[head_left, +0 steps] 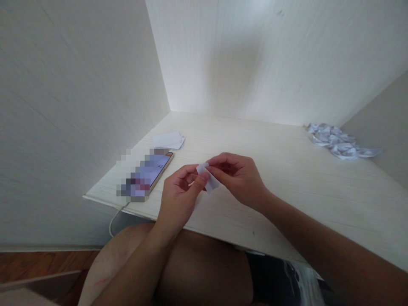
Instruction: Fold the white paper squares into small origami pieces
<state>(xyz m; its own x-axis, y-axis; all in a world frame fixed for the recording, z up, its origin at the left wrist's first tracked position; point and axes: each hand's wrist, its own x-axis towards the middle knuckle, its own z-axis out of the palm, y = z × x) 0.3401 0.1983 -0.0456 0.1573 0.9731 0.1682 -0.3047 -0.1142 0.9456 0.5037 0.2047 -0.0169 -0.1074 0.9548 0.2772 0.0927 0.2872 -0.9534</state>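
Observation:
A small folded piece of white paper (pixel 208 178) is pinched between both my hands above the front of a pale wooden desk (pixel 287 178). My left hand (pixel 180 195) grips its lower left side with thumb and curled fingers. My right hand (pixel 237 176) holds its upper right end with closed fingertips.
A phone (pixel 149 174) with a lit screen lies at the desk's left edge, a cable hanging below it. A small stack of white paper sheets (pixel 168 139) sits behind it. A pile of folded paper pieces (pixel 339 142) lies at the back right. White walls enclose the desk.

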